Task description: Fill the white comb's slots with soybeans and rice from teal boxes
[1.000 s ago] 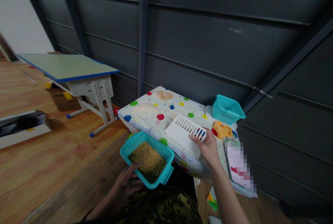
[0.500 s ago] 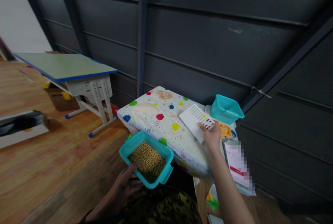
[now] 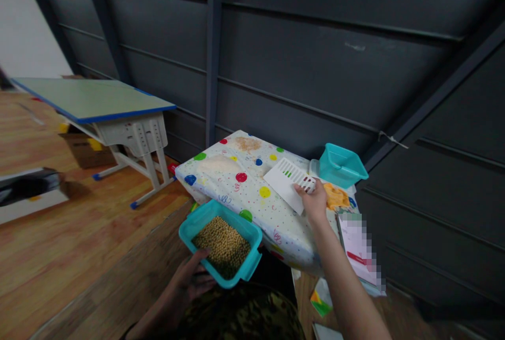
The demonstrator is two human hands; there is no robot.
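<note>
My left hand (image 3: 193, 277) grips the near edge of a teal box (image 3: 193, 224) full of tan beans (image 3: 223, 245), held just off the near side of a small table with a dotted white cloth (image 3: 236, 192). My right hand (image 3: 315, 200) pinches the slotted end of a flat white plastic scraper (image 3: 286, 182), which lies on the cloth near the table's right side. A loose heap of pale grain (image 3: 221, 163) and a smaller brownish patch (image 3: 249, 143) lie on the cloth further back.
An empty teal box (image 3: 341, 163) stands at the table's far right corner, an orange crumpled thing (image 3: 335, 196) beside it. Papers (image 3: 357, 248) overhang the right edge. A blue-edged desk (image 3: 90, 100) stands to the left on the wooden floor. Dark wall panels rise behind.
My right hand has slid the white scraper away from me and to the right across the cloth, towards the empty teal box. The box of beans has stayed in my left hand.
</note>
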